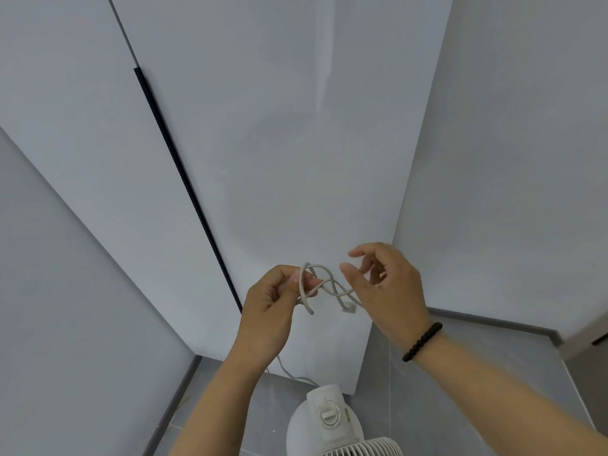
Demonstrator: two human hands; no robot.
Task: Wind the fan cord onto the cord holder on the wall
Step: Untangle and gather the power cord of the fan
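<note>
Head view. Step in hand, as we judge it: forming cord loops at wall, winding not finished.

Left hand [271,302]: fingers curled, thumb and forefinger pinch fan cord [324,284] at loop top. Cord crosses itself between hands; one loose end hangs below left hand.

Right hand [383,291]: fingers loosely spread, half open; cord passes by palm, but we cannot tell whether it is held.

Small pale piece [348,307] beside wall, maybe cord holder; we cannot confirm.

Fan [325,422] on floor, near, below hands.

Next move calls for: right hand takes up slack and leads loop to holder.
</note>
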